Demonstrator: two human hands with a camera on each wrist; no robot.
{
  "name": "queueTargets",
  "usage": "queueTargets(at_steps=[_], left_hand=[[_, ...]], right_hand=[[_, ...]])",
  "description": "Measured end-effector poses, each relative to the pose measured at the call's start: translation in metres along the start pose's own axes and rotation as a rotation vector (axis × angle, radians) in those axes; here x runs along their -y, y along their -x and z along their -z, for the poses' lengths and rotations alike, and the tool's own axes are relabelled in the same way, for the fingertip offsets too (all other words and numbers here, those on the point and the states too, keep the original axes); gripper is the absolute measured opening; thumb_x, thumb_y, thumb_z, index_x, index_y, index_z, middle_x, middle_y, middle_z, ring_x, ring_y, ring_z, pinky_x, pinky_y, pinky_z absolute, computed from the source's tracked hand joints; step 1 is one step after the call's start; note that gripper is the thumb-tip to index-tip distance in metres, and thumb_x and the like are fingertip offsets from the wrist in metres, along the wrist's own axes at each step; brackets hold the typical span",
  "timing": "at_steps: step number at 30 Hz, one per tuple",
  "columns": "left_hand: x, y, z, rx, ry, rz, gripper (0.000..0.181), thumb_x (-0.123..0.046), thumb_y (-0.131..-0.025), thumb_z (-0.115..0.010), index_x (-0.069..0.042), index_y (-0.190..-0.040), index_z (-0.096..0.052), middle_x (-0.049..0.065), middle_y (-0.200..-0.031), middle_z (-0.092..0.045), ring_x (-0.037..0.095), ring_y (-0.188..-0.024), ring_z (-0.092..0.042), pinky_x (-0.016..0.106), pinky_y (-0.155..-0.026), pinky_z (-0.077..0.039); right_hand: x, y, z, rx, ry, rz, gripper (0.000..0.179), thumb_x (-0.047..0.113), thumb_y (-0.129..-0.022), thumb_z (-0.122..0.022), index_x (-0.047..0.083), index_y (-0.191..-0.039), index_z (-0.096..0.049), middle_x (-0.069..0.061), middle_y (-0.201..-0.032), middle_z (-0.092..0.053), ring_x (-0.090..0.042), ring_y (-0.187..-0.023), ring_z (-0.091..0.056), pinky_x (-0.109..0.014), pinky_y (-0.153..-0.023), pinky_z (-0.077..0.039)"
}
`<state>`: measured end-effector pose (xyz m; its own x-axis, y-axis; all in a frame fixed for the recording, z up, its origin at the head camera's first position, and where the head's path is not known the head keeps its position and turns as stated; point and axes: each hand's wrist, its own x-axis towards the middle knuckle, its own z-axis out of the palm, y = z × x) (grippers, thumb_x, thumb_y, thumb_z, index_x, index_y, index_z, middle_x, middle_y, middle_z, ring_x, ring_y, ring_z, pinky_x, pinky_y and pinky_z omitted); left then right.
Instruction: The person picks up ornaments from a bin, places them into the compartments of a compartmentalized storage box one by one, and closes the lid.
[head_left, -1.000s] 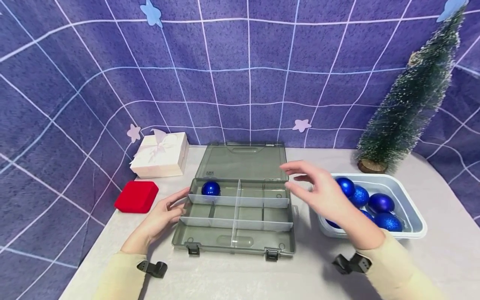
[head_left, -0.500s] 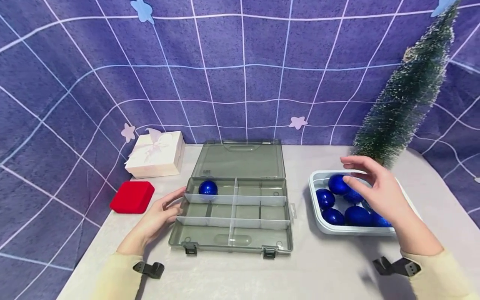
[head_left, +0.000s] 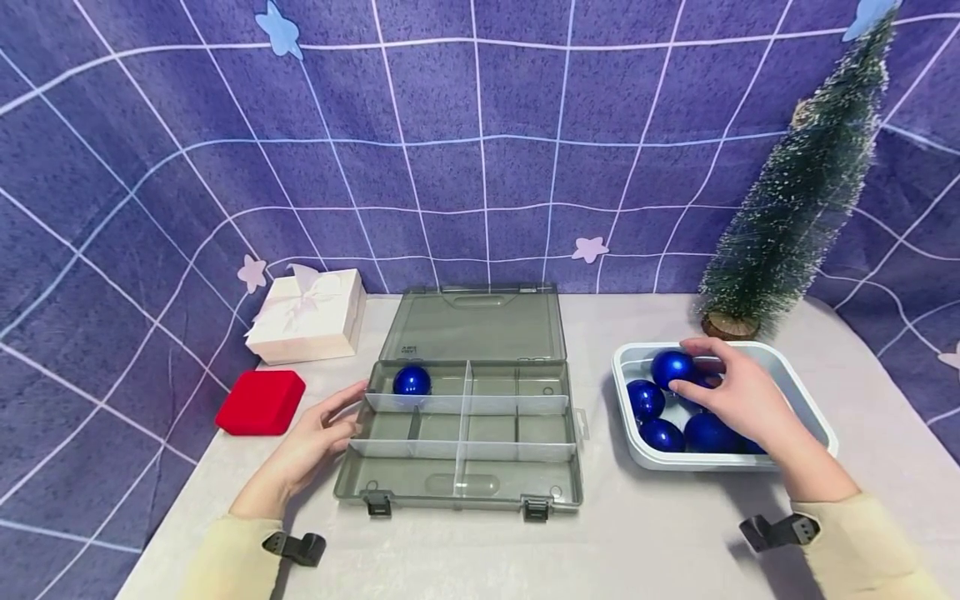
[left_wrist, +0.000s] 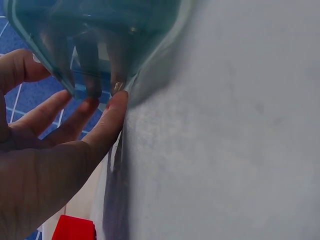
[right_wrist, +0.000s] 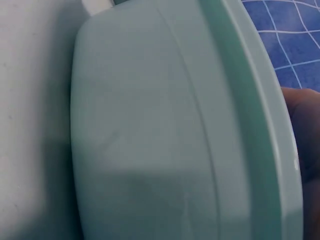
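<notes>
In the head view, a smoky grey divided plastic box [head_left: 420, 475] lies with its lid [head_left: 480, 325] folded back. One shiny blue Christmas ball [head_left: 412, 382] sits in its back-left compartment. My left hand [head_left: 303, 458] rests against the box's left side, fingers loosely bent; the left wrist view shows the fingertips [left_wrist: 119, 100] touching the box wall. Over a pale plastic tub [head_left: 813, 417] on the right, my right hand [head_left: 750, 400] pinches a blue ball [head_left: 672, 369] between thumb and fingers. The right wrist view shows mostly the tub's outer wall [right_wrist: 145, 120].
Several more blue balls [head_left: 662, 435] lie in the tub, partly hidden by the right hand. A small frosted Christmas tree [head_left: 795, 192] stands behind it. To the left are a white gift box [head_left: 307, 317] with a ribbon and a red velvet box [head_left: 261, 402]. A purple gridded cloth [head_left: 450, 167] hangs behind.
My right hand has moved right from beside the divided box to the tub, lowered, and its thumb and fingers have closed on a blue ball. The left hand stays at the box.
</notes>
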<state>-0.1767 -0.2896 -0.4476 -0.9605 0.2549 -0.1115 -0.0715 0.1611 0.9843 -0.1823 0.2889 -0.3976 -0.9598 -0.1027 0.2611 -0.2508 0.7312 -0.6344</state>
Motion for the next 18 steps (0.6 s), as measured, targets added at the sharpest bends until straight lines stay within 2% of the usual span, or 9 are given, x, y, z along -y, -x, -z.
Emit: queueTargets(at_steps=[4, 7, 8, 15, 16, 18], left_hand=[[-0.0002, 0.0007, -0.0004, -0.005, 0.003, 0.002, 0.069, 0.005, -0.095, -0.052, -0.001, -0.16, -0.028, 0.028, -0.159, -0.026, 0.026, -0.107, -0.054, 0.029, -0.082, -0.053], [0.0006, 0.0011, 0.0005, -0.006, 0.0, 0.001, 0.069, 0.004, -0.095, -0.053, -0.001, -0.16, -0.028, 0.028, -0.159, -0.026, 0.027, -0.108, -0.053, 0.029, -0.083, -0.053], [0.0009, 0.0013, 0.0007, -0.007, -0.001, 0.0, 0.069, 0.004, -0.095, -0.053, -0.001, -0.16, -0.028, 0.028, -0.159, -0.027, 0.027, -0.108, -0.053, 0.029, -0.083, -0.053], [0.0004, 0.0015, 0.0015, 0.001, 0.005, -0.008, 0.07, 0.005, -0.095, -0.054, -0.001, -0.159, -0.029, 0.028, -0.158, -0.027, 0.028, -0.108, -0.053, 0.025, -0.076, -0.05], [0.0003, 0.0013, 0.0015, 0.002, 0.007, -0.008, 0.07, 0.005, -0.094, -0.054, -0.001, -0.159, -0.029, 0.029, -0.158, -0.027, 0.028, -0.107, -0.053, 0.024, -0.074, -0.049], [0.0002, 0.0012, 0.0017, 0.001, 0.008, -0.006, 0.071, 0.006, -0.093, -0.053, -0.002, -0.16, -0.029, 0.029, -0.158, -0.027, 0.027, -0.106, -0.053, 0.023, -0.071, -0.047]], right_hand=[[-0.0005, 0.0003, -0.0033, -0.002, 0.032, -0.004, 0.053, 0.022, -0.085, -0.084, 0.002, -0.128, -0.061, -0.028, -0.119, -0.067, -0.047, -0.105, -0.066, -0.043, -0.087, -0.049], [0.0008, -0.0005, -0.0061, -0.018, 0.057, 0.002, 0.052, 0.018, -0.083, -0.085, 0.001, -0.126, -0.061, -0.03, -0.115, -0.068, -0.048, -0.102, -0.066, -0.06, -0.088, -0.046], [0.0012, -0.0006, -0.0072, -0.025, 0.067, 0.009, 0.052, 0.017, -0.082, -0.085, 0.001, -0.125, -0.062, -0.03, -0.114, -0.068, -0.048, -0.101, -0.067, -0.062, -0.087, -0.046], [0.0023, -0.0013, -0.0087, -0.047, 0.079, -0.003, 0.051, 0.016, -0.082, -0.085, 0.001, -0.125, -0.062, -0.031, -0.113, -0.068, -0.049, -0.101, -0.067, -0.061, -0.086, -0.047], [0.0031, -0.0012, -0.0078, -0.048, 0.074, -0.012, 0.052, 0.017, -0.082, -0.085, 0.001, -0.126, -0.062, -0.031, -0.113, -0.068, -0.048, -0.101, -0.067, -0.058, -0.085, -0.048], [0.0052, -0.0013, -0.0056, -0.054, 0.056, -0.023, 0.053, 0.018, -0.083, -0.084, 0.001, -0.128, -0.063, -0.031, -0.115, -0.068, -0.047, -0.101, -0.068, -0.043, -0.084, -0.052]])
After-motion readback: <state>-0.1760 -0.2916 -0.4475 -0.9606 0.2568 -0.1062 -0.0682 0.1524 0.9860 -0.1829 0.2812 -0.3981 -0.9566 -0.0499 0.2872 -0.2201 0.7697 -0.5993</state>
